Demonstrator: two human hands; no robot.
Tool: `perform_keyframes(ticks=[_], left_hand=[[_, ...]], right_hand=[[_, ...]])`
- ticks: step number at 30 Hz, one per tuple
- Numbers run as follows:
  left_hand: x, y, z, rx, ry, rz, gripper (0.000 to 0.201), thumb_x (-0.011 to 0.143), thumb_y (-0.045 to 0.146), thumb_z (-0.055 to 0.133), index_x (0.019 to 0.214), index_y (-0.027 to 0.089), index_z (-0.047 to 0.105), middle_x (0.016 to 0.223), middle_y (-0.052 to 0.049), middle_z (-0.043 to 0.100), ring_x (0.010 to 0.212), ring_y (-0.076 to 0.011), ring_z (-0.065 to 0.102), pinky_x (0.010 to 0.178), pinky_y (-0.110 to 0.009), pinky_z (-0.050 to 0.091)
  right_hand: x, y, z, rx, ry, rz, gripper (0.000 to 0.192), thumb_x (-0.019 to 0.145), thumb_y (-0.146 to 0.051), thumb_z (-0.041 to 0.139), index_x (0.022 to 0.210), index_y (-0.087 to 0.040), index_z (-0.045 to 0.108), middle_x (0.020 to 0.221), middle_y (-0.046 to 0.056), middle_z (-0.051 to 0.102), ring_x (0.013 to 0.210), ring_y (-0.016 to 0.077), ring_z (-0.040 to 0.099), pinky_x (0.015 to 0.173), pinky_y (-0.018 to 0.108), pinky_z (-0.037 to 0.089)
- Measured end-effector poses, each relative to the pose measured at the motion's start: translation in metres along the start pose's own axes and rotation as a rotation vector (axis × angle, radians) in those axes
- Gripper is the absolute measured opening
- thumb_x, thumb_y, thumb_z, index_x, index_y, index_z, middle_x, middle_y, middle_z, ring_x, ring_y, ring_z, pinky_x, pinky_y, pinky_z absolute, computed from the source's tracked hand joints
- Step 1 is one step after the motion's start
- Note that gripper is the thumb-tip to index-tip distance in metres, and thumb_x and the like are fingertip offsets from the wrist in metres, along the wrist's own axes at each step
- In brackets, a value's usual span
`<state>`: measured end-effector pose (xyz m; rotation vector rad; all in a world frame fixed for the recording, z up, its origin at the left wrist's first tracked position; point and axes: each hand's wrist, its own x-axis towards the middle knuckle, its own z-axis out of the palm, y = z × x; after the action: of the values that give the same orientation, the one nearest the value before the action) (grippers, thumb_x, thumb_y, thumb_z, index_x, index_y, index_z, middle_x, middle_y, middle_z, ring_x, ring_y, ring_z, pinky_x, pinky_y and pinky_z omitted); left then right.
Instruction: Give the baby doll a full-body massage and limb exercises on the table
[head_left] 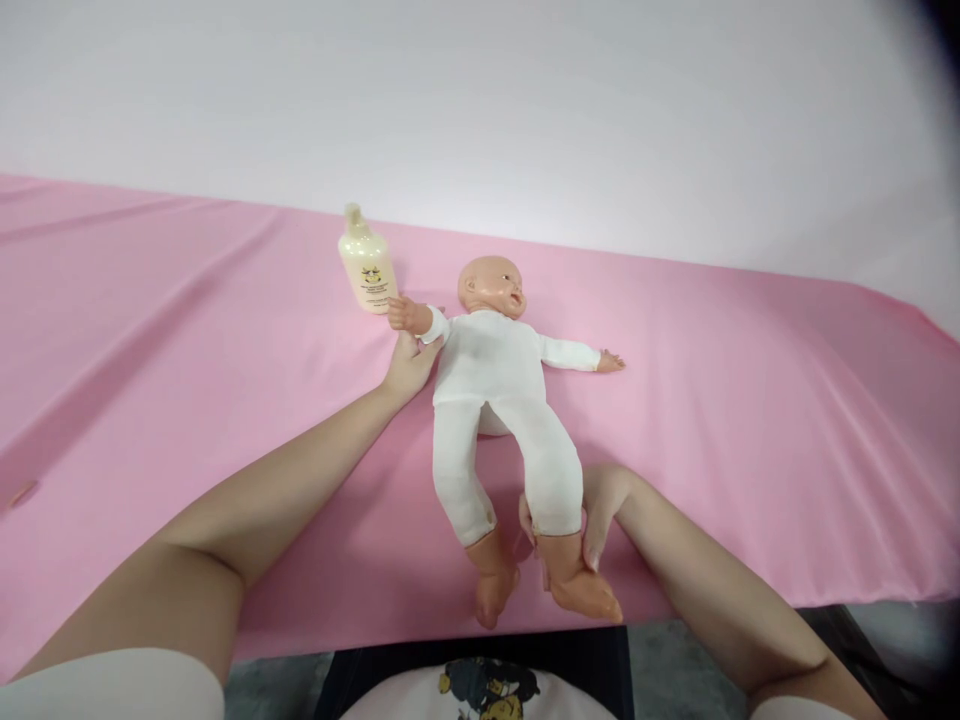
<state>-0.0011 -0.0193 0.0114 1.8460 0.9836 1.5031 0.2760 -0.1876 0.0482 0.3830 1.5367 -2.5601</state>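
Pink cloth (150, 330): left hand (409, 365) outstretched, grip closed on doll (495, 400) wrist; right hand (600, 505) bent, clasping ankle.

A cream bottle (367, 263) is standing upright at about 11 o'clock from centre, cap on, yellow label facing the camera. It's sitting on a pink cloth (750, 420) that's covering the whole table, a few soft creases running across the left. Plain white wall (525, 100) is filling 12 o'clock.
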Motion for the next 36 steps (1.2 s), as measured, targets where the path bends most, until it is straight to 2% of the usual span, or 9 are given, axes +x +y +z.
perform_keyframes(ticks=[5, 8, 12, 16, 19, 22, 29, 32, 36], left_hand=[[-0.005, 0.009, -0.001, 0.106, -0.076, 0.131, 0.054, 0.093, 0.049, 0.054, 0.135, 0.017, 0.045, 0.143, -0.018, 0.052, 0.133, -0.0277, 0.052, 0.114, -0.047, 0.041], [-0.006, 0.011, -0.002, 0.168, -0.1, 0.252, 0.047, 0.091, 0.044, 0.058, 0.13, 0.021, 0.047, 0.137, -0.015, 0.056, 0.128, -0.0264, 0.055, 0.11, -0.048, 0.044], [-0.005, 0.017, -0.003, 0.289, -0.161, 0.393, 0.034, 0.089, 0.033, 0.059, 0.121, 0.024, 0.054, 0.132, -0.012, 0.059, 0.129, -0.0266, 0.053, 0.11, -0.051, 0.042], [-0.004, 0.021, -0.004, 0.354, -0.204, 0.365, 0.03, 0.088, 0.026, 0.053, 0.116, 0.024, 0.06, 0.134, -0.011, 0.059, 0.129, -0.0268, 0.052, 0.111, -0.052, 0.041], [-0.003, 0.021, -0.004, 0.39, -0.216, 0.338, 0.03, 0.086, 0.026, 0.053, 0.114, 0.025, 0.063, 0.135, -0.01, 0.059, 0.128, -0.0275, 0.052, 0.111, -0.053, 0.04], [-0.003, 0.022, -0.004, 0.398, -0.219, 0.341, 0.029, 0.087, 0.029, 0.053, 0.113, 0.025, 0.064, 0.134, -0.01, 0.06, 0.127, -0.0272, 0.053, 0.11, -0.052, 0.041], [-0.003, 0.02, -0.004, 0.364, -0.208, 0.381, 0.028, 0.089, 0.027, 0.053, 0.115, 0.025, 0.063, 0.13, -0.01, 0.062, 0.125, -0.0264, 0.054, 0.11, -0.052, 0.041], [-0.003, 0.02, -0.003, 0.291, -0.169, 0.374, 0.03, 0.09, 0.032, 0.055, 0.119, 0.025, 0.06, 0.129, -0.01, 0.062, 0.125, -0.026, 0.054, 0.11, -0.05, 0.041], [-0.003, 0.018, -0.003, 0.228, -0.065, 0.241, 0.038, 0.092, 0.041, 0.056, 0.124, 0.022, 0.055, 0.126, -0.011, 0.062, 0.12, -0.0258, 0.058, 0.108, -0.048, 0.044]], right_hand=[[-0.005, -0.007, 0.005, 0.013, 0.08, -0.122, 0.064, 0.055, -0.038, 0.09, 0.105, -0.014, 0.058, 0.101, 0.011, 0.07, 0.092, 0.0264, 0.072, 0.077, 0.038, 0.057], [-0.005, -0.004, 0.006, 0.101, 0.201, -0.156, 0.062, 0.055, -0.039, 0.09, 0.103, -0.014, 0.059, 0.096, 0.011, 0.073, 0.088, 0.0271, 0.072, 0.074, 0.037, 0.056], [-0.001, 0.002, 0.003, 0.286, 0.395, -0.34, 0.059, 0.056, -0.035, 0.087, 0.104, -0.013, 0.061, 0.085, 0.007, 0.074, 0.078, 0.0247, 0.073, 0.073, 0.036, 0.056], [0.005, 0.001, 0.0, 0.371, 0.662, -0.46, 0.046, 0.069, -0.041, 0.076, 0.101, -0.01, 0.066, 0.084, 0.011, 0.074, 0.08, 0.0236, 0.072, 0.081, 0.039, 0.056], [0.009, -0.002, -0.003, 0.457, 0.847, -0.459, 0.038, 0.074, -0.038, 0.073, 0.1, -0.012, 0.068, 0.086, 0.01, 0.074, 0.084, 0.023, 0.07, 0.08, 0.04, 0.057], [0.01, -0.003, -0.004, 0.552, 0.946, -0.434, 0.034, 0.075, -0.037, 0.072, 0.1, -0.014, 0.07, 0.086, 0.008, 0.073, 0.087, 0.0235, 0.069, 0.079, 0.041, 0.058], [0.01, -0.004, -0.002, 0.536, 0.92, -0.445, 0.036, 0.075, -0.037, 0.072, 0.103, -0.014, 0.069, 0.09, 0.007, 0.073, 0.085, 0.0226, 0.07, 0.079, 0.04, 0.057], [0.009, -0.003, -0.002, 0.454, 0.838, -0.488, 0.038, 0.073, -0.041, 0.074, 0.098, -0.013, 0.07, 0.085, 0.008, 0.073, 0.083, 0.0228, 0.07, 0.081, 0.04, 0.056], [0.006, -0.001, 0.002, 0.344, 0.68, -0.465, 0.046, 0.07, -0.042, 0.076, 0.102, -0.01, 0.069, 0.087, 0.011, 0.075, 0.083, 0.0225, 0.071, 0.082, 0.036, 0.055]])
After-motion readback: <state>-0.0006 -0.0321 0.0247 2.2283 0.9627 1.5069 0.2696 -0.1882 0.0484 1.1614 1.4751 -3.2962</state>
